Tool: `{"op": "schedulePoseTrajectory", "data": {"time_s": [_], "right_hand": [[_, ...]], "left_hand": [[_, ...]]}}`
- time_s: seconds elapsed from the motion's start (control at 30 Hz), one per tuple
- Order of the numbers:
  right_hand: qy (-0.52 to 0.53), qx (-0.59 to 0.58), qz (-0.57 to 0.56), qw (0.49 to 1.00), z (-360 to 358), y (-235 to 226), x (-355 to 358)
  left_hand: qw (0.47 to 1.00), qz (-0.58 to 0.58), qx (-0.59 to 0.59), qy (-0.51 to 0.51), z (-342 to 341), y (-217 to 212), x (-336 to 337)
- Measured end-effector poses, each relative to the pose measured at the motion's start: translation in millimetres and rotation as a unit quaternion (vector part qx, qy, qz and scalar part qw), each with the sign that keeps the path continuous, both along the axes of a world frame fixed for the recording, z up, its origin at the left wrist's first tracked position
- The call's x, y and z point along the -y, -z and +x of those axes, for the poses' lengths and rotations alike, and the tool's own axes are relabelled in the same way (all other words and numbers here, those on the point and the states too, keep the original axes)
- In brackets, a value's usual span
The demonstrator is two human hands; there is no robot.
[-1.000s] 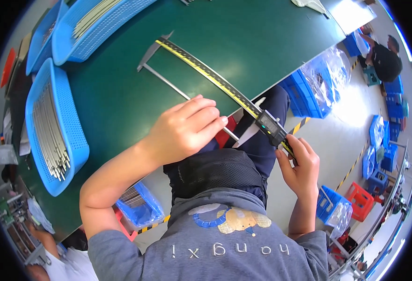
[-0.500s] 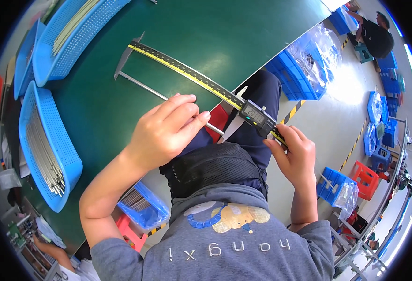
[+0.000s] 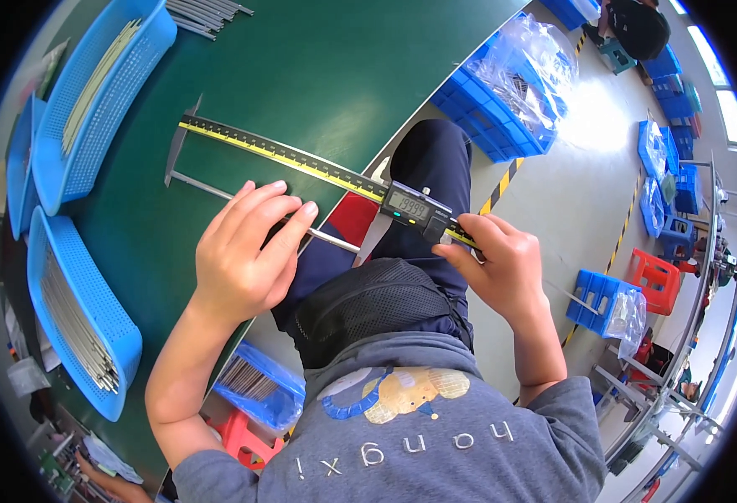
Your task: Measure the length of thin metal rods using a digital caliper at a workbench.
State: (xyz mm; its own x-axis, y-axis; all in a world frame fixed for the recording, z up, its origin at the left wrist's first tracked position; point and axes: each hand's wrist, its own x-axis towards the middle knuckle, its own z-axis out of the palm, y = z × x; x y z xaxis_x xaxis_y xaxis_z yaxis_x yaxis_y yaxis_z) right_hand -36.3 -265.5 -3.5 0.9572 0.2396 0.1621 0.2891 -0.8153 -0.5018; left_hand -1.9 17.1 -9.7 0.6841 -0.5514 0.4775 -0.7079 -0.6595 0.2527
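Note:
A long digital caliper point(image 3: 289, 158) with a yellow-edged beam lies slantwise over the green table edge and my lap. My right hand point(image 3: 500, 261) grips its beam end beside the display slider point(image 3: 415, 208), thumb underneath and fingers on top. With fingers pinched, my left hand point(image 3: 247, 251) holds a thin metal rod point(image 3: 332, 241), which runs alongside the beam between the two jaws. The rod's far end meets the fixed jaw point(image 3: 172, 163); its near end is at the sliding jaw point(image 3: 372, 236). My left fingers cover the rod's middle.
Blue perforated baskets point(image 3: 132, 323) of rods stand along the left of the green table point(image 3: 318, 67). Loose rods point(image 3: 205, 15) lie at its far side. Blue crates point(image 3: 490, 117) with plastic bags and a red stool point(image 3: 655, 281) stand on the floor to the right.
The view has turned, so the table and baskets sit differently in the picture. Both hands keep their hold on the rod and caliper. The display's digits have changed.

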Motion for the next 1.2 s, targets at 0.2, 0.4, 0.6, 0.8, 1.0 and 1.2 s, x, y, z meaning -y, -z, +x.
{"op": "schedulePoseTrajectory", "data": {"time_s": [0.2, 0.4, 0.6, 0.8, 1.0, 1.2], "right_hand": [[-0.023, -0.004, -0.026, 0.999, 3, -3, -3], [-0.025, -0.013, 0.009, 1.000, 2, -4, 5], [-0.015, -0.017, 0.010, 1.000, 7, -3, 1], [-0.036, 0.001, -0.005, 0.999, 7, 4, 13], [-0.026, -0.026, -0.037, 0.999, 9, -6, 13], [-0.025, -0.038, -0.012, 0.999, 15, 2, 18]], "left_hand": [[1.000, 0.007, -0.013, 0.003, -4, -3, -6], [0.993, 0.045, 0.112, 0.015, -3, -52, -12], [0.954, 0.054, 0.232, -0.182, 78, -99, -105], [0.925, 0.025, -0.019, -0.379, 169, -28, -178], [0.874, 0.070, 0.018, -0.481, 116, -47, -193], [0.678, 0.065, -0.247, -0.690, -19, -70, -272]]}}
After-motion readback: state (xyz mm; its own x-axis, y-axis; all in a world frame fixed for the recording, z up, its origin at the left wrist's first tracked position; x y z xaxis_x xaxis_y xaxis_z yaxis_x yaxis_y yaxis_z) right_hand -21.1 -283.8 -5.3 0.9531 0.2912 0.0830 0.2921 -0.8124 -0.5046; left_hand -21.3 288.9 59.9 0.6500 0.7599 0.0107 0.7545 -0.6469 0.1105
